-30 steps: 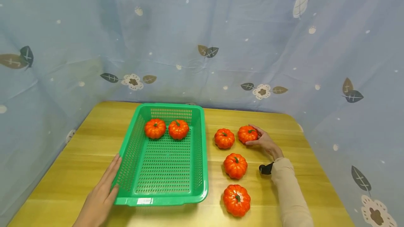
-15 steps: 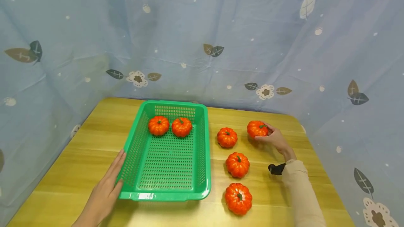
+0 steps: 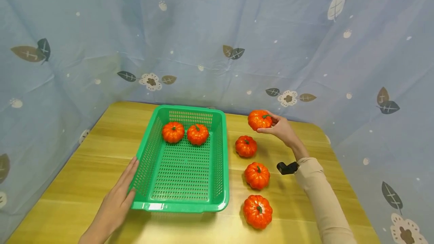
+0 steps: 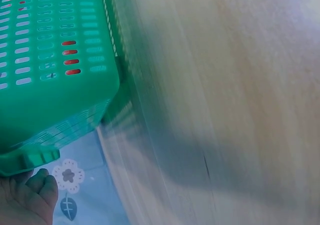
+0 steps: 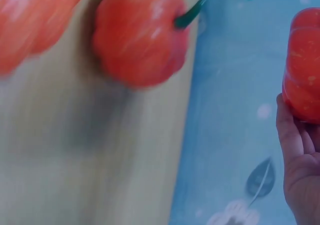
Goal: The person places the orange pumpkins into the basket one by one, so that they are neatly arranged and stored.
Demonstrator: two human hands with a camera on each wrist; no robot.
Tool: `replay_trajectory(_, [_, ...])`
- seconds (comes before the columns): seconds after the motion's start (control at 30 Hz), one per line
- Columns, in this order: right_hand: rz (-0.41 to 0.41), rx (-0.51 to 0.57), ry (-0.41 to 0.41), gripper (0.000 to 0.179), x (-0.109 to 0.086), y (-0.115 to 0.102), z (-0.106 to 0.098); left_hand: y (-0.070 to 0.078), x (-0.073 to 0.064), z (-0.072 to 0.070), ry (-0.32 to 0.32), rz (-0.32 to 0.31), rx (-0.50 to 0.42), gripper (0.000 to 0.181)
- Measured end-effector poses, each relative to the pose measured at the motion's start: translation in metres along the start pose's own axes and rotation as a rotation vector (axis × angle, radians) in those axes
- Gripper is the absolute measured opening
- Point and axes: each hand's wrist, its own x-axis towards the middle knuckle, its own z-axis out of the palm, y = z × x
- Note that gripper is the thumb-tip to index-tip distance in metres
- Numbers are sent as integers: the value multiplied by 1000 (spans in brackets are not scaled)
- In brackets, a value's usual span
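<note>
A small orange pumpkin with a green stem is held in the air by my right hand, thumb and fingers around its right side. In the right wrist view, that pumpkin shows at the right edge above the palm. My left hand lies against the left side of a green perforated basket, fingers straight along the rim and thumb at the near corner. The left wrist view shows the basket's outer wall and part of the hand under the rim. Two pumpkins sit at the basket's far end.
Right of the basket, three pumpkins stand in a column on the wooden table: far, middle and near. A blue patterned curtain hangs behind the table. A black wrist device sticks out from the right sleeve.
My right hand has lifted the far-right pumpkin off the table, then carried it up and left. My left hand stays on the basket. The head view has shifted slightly.
</note>
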Motion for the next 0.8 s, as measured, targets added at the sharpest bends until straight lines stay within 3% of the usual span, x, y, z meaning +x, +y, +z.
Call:
replay_trajectory(0.33, [-82,19,-52,85,29,-62,44,1,2,-2,-15,-10,-19,76])
replay_trajectory(0.53, [-157,14,-133,82,44,-100,73,2,1,-1,-18,-29,-26,74])
replay_trajectory(0.8, [-222,98,-213,77,57,-138,116,2,4,-2,-33,-44,-22,75])
